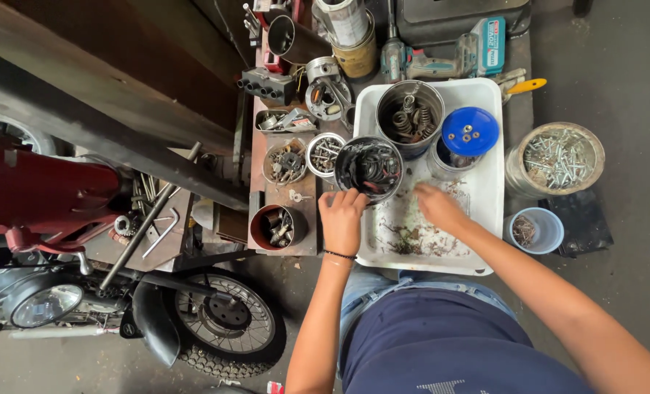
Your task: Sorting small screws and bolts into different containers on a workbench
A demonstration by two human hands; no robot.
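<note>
Teal label on drill battery (489, 45)

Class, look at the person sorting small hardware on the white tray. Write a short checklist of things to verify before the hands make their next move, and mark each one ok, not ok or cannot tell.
1. Left hand steadies the dark tin of rings: ok, its fingers rest at the tin's near rim.
2. Right hand is on the white tray among the loose bits: ok.
3. Right hand actually pinches a piece: cannot tell, fingertips are blurred.
4. Dark tin stands upright: ok.
5. Blue lid sits securely on its jar: cannot tell.
6. Tray lies fully supported: cannot tell, its near edge seems to overhang.
</note>
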